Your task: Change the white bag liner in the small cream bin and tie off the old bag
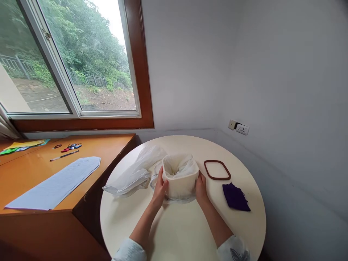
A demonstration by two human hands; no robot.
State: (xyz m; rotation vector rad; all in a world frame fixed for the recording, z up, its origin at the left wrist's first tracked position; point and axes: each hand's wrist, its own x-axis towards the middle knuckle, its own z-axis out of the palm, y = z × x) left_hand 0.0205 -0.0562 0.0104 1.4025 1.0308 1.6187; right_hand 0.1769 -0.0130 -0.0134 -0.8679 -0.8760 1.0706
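A cream, rounded-square bin [181,186] stands on the round table, its opening tilted towards me. A thin translucent plastic bag [187,168] lines its inside and folds over the rim. My left hand [160,190] grips the bin's left side, fingers along the wall and thumb at the front. On the opposite side, my right hand [201,186] holds the wall, with its fingers partly hidden behind it. More crumpled clear plastic [136,174] spreads over the table to the left. To the right lie a brown rounded-square ring [217,178] and a dark purple cloth [236,197].
The round cream table [176,232] stands beside a wooden desk [108,154]. On the desk lie white papers [59,181], a pen [64,156], keys [72,146] and coloured sheets [24,145]. A wall socket [242,129] is at the right, a window [103,65] at the left.
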